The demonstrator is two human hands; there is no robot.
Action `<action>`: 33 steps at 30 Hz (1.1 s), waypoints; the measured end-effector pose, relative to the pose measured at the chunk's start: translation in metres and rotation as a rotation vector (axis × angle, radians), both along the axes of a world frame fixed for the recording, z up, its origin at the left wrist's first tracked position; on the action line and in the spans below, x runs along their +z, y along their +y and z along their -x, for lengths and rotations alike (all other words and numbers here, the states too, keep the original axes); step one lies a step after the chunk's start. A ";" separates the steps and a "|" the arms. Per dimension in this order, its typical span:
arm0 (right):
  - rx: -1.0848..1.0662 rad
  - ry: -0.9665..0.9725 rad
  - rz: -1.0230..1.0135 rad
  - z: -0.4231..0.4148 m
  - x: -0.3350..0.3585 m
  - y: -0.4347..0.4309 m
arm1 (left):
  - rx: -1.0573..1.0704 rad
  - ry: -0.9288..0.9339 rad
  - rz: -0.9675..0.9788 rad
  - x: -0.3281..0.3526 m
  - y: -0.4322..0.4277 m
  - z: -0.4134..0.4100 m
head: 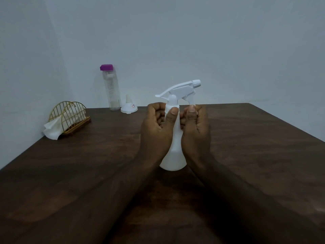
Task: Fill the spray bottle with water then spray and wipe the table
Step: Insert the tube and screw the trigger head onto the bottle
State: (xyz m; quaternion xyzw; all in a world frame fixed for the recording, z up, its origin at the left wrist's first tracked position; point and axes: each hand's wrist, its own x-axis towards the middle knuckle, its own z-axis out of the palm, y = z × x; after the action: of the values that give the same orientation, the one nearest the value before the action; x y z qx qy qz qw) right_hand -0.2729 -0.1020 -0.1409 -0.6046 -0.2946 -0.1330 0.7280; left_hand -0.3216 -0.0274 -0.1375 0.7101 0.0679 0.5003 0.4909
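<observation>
White plastic spray btl [173, 155] stands upright on the dark wood tabletop [88, 164], straight in front of me, base flat. Trigger head [182, 88] is on, nozzle pointing to the btl's right.

L hand [156, 127] wraps the neck from the btl's left: fingers [159, 110] curled round, thumb pressed on the front just under the collar. R hand [196, 127] closes in from the other side, fingers curled vs the plastic, thumb up beside the trigger lever. So both sets of fingers are clamped on the neck, none spread.

Handling, my guess: thin-walled & opaque, so I can't see a water level. Prob. empty since filling comes first, so v. light & quick to tip if twisted w/o bracing. Body will flex if squeezed; neck & collar are the stiff parts, so grip there. Smooth plastic could slip once wet. To get the head off, one hand braces the neck, the other turns the collar, not the trigger, which looks the weak bit.

Beyond the spray btl & to its left, by the wall: clear water btl [111, 88] w/ purple cap, white funnel [128, 107] just beside it, spout up. Further left of the spray btl: gold wire holder [70, 117] w/ tissues [52, 131] spilling out.
</observation>
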 end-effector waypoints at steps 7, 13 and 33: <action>0.015 0.006 0.009 -0.001 -0.002 0.002 | -0.043 -0.011 0.033 0.002 -0.004 0.003; 0.004 -0.003 -0.004 0.000 0.000 0.001 | -0.006 0.011 -0.031 -0.001 0.000 0.000; 0.011 0.011 0.001 0.001 0.000 0.001 | -0.035 -0.020 0.026 0.002 -0.001 0.002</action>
State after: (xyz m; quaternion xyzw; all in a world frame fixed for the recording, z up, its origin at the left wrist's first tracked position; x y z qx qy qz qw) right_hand -0.2740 -0.1007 -0.1412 -0.6042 -0.2940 -0.1257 0.7299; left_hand -0.3238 -0.0286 -0.1351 0.6998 0.0571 0.4979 0.5091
